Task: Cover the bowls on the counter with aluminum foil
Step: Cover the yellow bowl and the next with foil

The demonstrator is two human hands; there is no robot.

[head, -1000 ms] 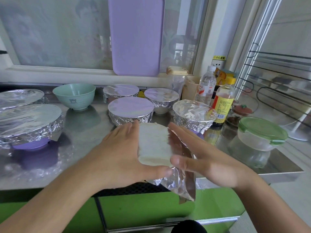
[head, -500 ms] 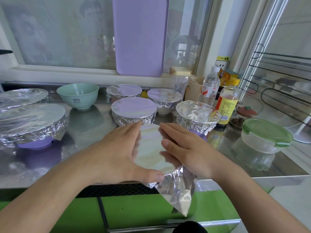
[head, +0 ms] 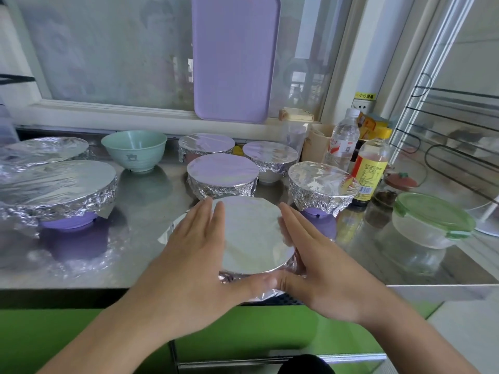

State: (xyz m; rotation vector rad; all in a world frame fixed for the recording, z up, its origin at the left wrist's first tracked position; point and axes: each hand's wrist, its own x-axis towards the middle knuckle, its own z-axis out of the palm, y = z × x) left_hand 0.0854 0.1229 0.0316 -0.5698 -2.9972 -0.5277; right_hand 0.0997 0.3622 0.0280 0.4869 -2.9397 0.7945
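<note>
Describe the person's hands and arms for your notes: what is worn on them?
Nothing shows on them. The left hand and right hand are bare, with no gloves, rings, watch or bracelets. Both forearms are bare down to the frame's edge, with no sleeves in view.

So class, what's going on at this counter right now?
A person is wrapping a bowl in foil at the counter's front edge, left hand and right hand pressing its sides down. Six other bowls already wear foil. The green bowl at the back is uncovered.
</note>
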